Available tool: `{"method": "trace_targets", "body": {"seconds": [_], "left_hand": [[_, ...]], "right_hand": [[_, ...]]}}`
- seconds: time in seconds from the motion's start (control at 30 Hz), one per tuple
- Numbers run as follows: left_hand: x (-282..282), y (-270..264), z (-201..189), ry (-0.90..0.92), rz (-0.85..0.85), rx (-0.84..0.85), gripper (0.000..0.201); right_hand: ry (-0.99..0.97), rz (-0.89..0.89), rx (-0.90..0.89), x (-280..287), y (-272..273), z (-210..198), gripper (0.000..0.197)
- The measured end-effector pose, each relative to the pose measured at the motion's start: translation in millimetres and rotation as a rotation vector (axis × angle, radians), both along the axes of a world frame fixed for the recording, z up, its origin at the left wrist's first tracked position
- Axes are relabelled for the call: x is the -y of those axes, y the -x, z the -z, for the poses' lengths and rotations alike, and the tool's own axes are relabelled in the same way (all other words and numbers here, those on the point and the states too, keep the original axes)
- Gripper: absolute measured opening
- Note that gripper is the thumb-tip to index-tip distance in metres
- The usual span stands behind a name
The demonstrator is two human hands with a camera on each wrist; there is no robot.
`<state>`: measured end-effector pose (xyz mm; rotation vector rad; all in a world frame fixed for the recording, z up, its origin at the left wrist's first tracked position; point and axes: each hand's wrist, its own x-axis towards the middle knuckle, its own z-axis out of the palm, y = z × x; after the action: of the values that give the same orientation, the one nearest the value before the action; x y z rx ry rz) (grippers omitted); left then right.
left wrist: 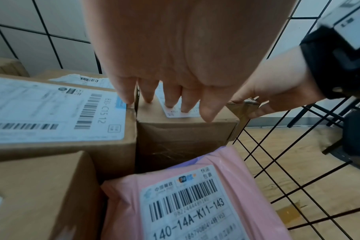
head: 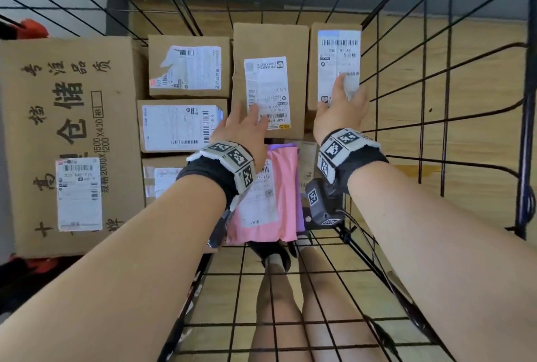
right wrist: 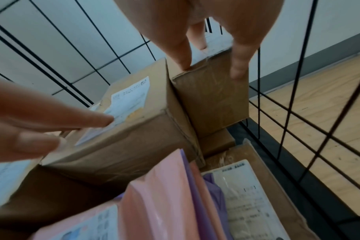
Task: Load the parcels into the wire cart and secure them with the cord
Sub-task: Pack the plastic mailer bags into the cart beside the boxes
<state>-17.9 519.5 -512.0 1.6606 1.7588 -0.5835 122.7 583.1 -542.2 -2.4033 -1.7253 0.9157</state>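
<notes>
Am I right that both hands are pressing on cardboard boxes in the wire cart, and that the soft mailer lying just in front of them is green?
Not quite: the soft mailer is pink, not green, as the head and left wrist views show. The rest holds: the left hand and right hand each press on a cardboard box in the wire cart.

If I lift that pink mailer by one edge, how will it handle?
The pink mailer will probably flop: it is a soft, wrinkled film bag. Its glossy skin may slip in a pinch. It looks thin, so likely light, and wedged among boxes it may drag on the way out.
</notes>
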Motion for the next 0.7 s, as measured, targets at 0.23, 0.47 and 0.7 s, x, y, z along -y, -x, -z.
{"method": "trace_targets", "body": {"seconds": [0.23,0.47,0.7], "left_hand": [[1.0,10.2,-10.4,-0.136,-0.145,0.163,0.038],[30.9,28.5,-21.7,-0.157,-0.384,0.198,0.033],[50.3,47.1,-22.5,-0.135,-0.467,0.167,0.032]], "right_hand": [[-0.152,-0.078,-0.153,13.5,10.7,-36.2,0.024],[0.466,0.014,-0.211,79.1,12.3,-8.5,0.026],[0.759,-0.128,-0.218,106.6,30.2,24.9,0.053]]}}
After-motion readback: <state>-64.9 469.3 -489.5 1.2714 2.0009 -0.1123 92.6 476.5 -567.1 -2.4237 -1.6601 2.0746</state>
